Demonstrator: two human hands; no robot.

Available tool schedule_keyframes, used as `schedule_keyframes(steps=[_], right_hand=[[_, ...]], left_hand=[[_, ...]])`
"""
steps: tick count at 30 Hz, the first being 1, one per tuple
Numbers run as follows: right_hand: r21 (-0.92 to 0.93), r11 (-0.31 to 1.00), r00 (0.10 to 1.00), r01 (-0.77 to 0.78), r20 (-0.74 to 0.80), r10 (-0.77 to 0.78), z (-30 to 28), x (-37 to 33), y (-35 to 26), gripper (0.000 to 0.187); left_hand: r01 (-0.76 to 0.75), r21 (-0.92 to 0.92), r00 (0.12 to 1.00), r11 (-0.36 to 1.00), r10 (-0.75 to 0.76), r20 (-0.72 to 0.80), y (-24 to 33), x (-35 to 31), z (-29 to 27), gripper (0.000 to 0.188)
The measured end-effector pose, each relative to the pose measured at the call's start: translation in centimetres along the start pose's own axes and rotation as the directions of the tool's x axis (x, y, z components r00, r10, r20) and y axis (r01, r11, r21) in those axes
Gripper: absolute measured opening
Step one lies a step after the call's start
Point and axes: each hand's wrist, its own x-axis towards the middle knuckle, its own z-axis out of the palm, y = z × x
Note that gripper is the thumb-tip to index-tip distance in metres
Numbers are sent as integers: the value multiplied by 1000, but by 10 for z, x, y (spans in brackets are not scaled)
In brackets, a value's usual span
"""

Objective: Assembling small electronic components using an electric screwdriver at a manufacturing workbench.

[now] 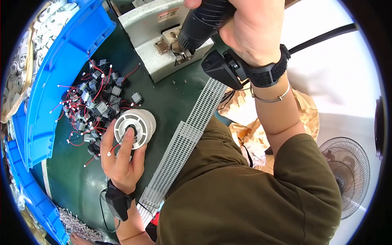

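My left hand [121, 165] is wrapped around a white round plastic housing [149, 121] on the green table. One fingertip presses at a dark part in its spoked centre, and a thin wire with a small white plug hangs by the fingers. My right hand [256, 30] grips a black electric screwdriver [207, 19], which slants down to the left. Its nose is at the pick-up point of a pale metal box that looks like a screw feeder [141, 51]; the bit's tip is hard to make out. Beside the housing lies a heap of small motors [100, 108] with red and black wires.
Blue bins [57, 77] line the left, with white plastic parts [41, 34] beyond. Loose screws [179, 81] lie before the feeder, and a screw pile [77, 224] at lower left. A perforated white strip [179, 143] edges the table. A fan [347, 171] stands at right.
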Motion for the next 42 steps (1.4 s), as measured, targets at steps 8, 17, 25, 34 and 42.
schedule_keyframes(steps=[8,17,25,34,42], right_hand=[[-37,999,1000,2,20,-2,2,-4,-4,13],[64,984,986,-166,-7,166,35,-26,-15,23],[566,683,881,-462,378,283,66,-31,-5,28],[101,935,910,-339,286,299,90,-32,-14,38],[388,887,869,-249,495,28,81,-12,20,41]], left_hand=[[-25,22,1000,999,25,-16,-1,1,-2,47],[20,17,1000,1000,-20,-17,10,13,-5,39],[-9,-9,995,1000,8,-103,11,15,-2,37],[5,-24,998,1000,-7,-67,9,9,-4,38],[4,-10,997,1000,-5,-76,8,9,-3,38]])
